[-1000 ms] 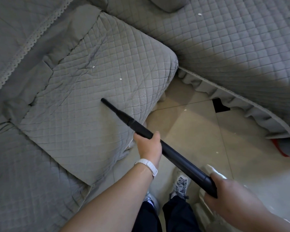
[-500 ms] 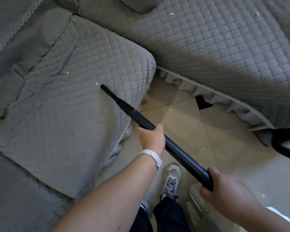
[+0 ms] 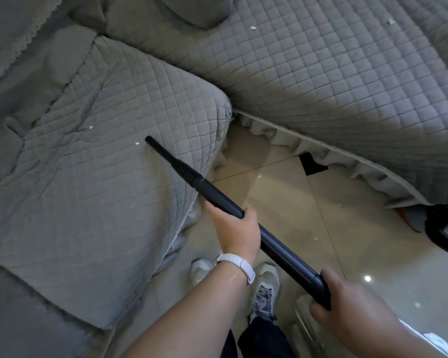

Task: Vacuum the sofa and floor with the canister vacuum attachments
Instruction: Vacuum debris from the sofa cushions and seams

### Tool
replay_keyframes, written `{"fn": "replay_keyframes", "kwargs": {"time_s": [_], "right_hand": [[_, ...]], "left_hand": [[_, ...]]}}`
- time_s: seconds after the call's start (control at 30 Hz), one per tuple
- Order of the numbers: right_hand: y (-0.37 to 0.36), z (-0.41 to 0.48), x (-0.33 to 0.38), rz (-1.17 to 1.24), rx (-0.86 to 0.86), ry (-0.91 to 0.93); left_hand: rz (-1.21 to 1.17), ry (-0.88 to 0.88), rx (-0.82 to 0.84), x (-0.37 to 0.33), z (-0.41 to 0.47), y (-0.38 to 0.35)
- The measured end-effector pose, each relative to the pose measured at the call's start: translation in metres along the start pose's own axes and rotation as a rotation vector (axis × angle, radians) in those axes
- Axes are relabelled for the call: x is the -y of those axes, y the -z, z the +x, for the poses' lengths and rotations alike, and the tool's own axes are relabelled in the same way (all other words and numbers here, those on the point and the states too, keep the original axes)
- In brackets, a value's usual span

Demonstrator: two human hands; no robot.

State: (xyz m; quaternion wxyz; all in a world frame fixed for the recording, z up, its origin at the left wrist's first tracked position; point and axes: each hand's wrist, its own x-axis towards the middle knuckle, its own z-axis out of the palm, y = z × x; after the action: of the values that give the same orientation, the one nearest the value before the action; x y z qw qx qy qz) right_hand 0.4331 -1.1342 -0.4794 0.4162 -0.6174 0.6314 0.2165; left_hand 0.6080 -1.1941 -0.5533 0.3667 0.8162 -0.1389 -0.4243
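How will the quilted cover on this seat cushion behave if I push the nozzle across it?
Probably floppy: the quilted cover already shows creases, so it may bunch ahead of the nozzle. It looks thin and draped, so suction could lift it. The white scrap by the tip looks light and may skid away.

1. We see the sofa cover [image 3: 93,192] as grey quilted cloth, matt and creased.
2. We see the vacuum wand [image 3: 282,250] as black plastic, smooth with a dull sheen.
3. We see the floor [image 3: 290,202] as glossy beige tile, mirroring lights.
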Motion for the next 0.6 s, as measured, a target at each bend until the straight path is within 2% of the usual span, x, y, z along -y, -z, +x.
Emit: {"fn": "replay_keyframes", "kwargs": {"time_s": [0.2, 0.6], "right_hand": [[-0.002, 0.014, 0.004, 0.000, 0.030, 0.041], [0.009, 0.012, 0.017, -0.021, 0.087, -0.002]], "left_hand": [[-0.050, 0.007, -0.067, 0.005, 0.011, 0.004], [-0.106, 0.028, -0.028, -0.001, 0.013, 0.011]]}}
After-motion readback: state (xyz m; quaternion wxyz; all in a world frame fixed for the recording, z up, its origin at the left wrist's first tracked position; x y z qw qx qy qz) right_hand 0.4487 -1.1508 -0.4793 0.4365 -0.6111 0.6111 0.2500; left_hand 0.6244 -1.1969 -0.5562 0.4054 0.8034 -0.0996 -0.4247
